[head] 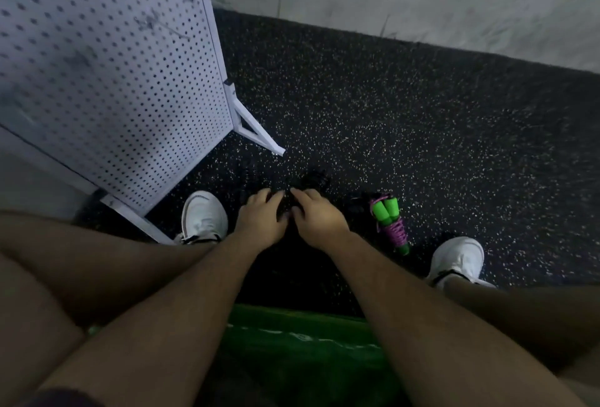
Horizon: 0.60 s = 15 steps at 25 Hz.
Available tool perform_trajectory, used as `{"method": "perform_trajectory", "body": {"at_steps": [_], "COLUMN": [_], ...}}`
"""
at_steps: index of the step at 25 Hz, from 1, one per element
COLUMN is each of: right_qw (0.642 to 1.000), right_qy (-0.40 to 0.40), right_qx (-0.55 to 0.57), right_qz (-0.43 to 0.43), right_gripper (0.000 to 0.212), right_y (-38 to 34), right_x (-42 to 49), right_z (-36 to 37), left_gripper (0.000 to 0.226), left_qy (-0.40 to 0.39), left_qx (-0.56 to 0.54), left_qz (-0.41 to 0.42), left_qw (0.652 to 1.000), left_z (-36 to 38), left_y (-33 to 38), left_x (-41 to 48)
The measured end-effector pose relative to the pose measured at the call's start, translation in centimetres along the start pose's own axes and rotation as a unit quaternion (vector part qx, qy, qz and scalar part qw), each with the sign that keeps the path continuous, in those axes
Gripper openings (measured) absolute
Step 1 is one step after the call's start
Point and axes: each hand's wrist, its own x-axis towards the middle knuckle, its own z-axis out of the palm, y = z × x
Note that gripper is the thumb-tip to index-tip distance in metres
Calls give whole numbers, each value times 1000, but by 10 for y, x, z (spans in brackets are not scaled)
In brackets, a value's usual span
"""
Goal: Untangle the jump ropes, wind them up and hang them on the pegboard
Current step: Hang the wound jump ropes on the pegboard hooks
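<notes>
- Position: the left hand (261,220) and right hand (318,220) are lowered side by side to the floor (422,147), near frame centre.
- Task item: the black jump rope (310,179) lies as a dark clump at 12 o'clock from the hands. It is hard to separate from the black speckled floor.
- Finger state: the fingers (263,195) of both hands are bent downward over the dark rope. Motion blur prevents confirming whether they enclose a strand or only rest on it.
- Procedure (advisory): locate one handle first, then feed it back through each loop. Do not pull both ends, as this is likely to tighten any knot.
- Procedure (advisory): keep freed length laid out toward 12 o'clock, apart from the finished rope.
- Second rope: a purple rope with green handles (389,221) lies wound in a bundle at 3 o'clock from the right hand, not yet hung.
- Pegboard (107,75): white, perforated, standing at 10 o'clock on angled feet (256,134). Any hooks are too blurred to identify.
- Room: a pale wall (389,1) bounds the floor at 12 o'clock.
- Footwear: a white shoe (203,215) sits at 9 o'clock from the hands, and another (457,259) at 4 o'clock.
</notes>
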Motion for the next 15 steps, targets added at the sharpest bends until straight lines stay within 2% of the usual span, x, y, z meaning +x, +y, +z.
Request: {"method": "perform_trajectory", "body": {"at_steps": [3, 7, 9, 12, 15], "right_qw": [998, 994, 994, 992, 990], "right_qy": [-68, -111, -110, -123, -103], "right_qx": [-3, 0, -3, 18, 91], "right_qz": [14, 8, -3, -14, 12], "right_gripper": [51, 53, 52, 53, 52], "right_y": [14, 10, 6, 0, -10], "right_x": [5, 14, 18, 25, 25], "right_z": [36, 67, 76, 77, 70], "left_gripper": [70, 85, 91, 69, 43], "left_qy": [-73, 2, -13, -40, -19], "left_qx": [37, -29, -116, -252, -291], "left_qz": [-77, -156, -199, -232, -196], "left_qw": [994, 987, 973, 939, 936], "left_z": [33, 47, 52, 56, 46], "left_y": [-25, -39, -39, -42, -46], "left_x": [3, 3, 3, 7, 4]}}
